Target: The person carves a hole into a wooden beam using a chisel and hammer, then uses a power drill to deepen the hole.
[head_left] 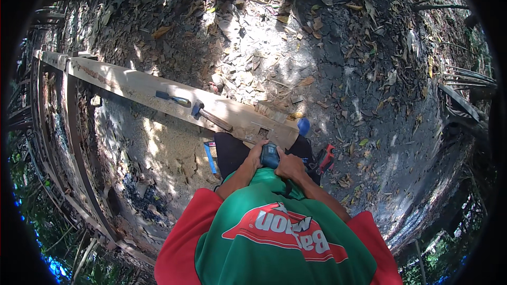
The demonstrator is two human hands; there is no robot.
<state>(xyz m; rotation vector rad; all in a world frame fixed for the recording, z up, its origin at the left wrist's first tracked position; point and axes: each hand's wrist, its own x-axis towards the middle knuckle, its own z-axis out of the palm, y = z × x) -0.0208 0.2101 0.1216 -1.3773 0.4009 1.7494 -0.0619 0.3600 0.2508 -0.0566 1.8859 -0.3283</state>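
Note:
Close in front of my body, both hands are closed around a dark teal power tool point(270, 155); its exact kind cannot be told from above. My left hand point(255, 154) grips its left side, and my right hand point(290, 165) wraps the right side. Just beyond the tool lies the near end of a long pale wooden beam point(124, 79), with a squarish hole point(262, 132) cut in its top. A hammer point(212, 116) with a wooden handle rests on the beam, left of the hole. Farther along it lies a chisel point(173, 98).
A rounded blue object point(303, 126) sits by the beam's end. On the ground to the right is a red and black tool point(326, 157); a blue strip point(210, 158) lies left of my legs. Sawdust, leaves and dirt cover the ground. A wooden frame point(79, 137) stands far left.

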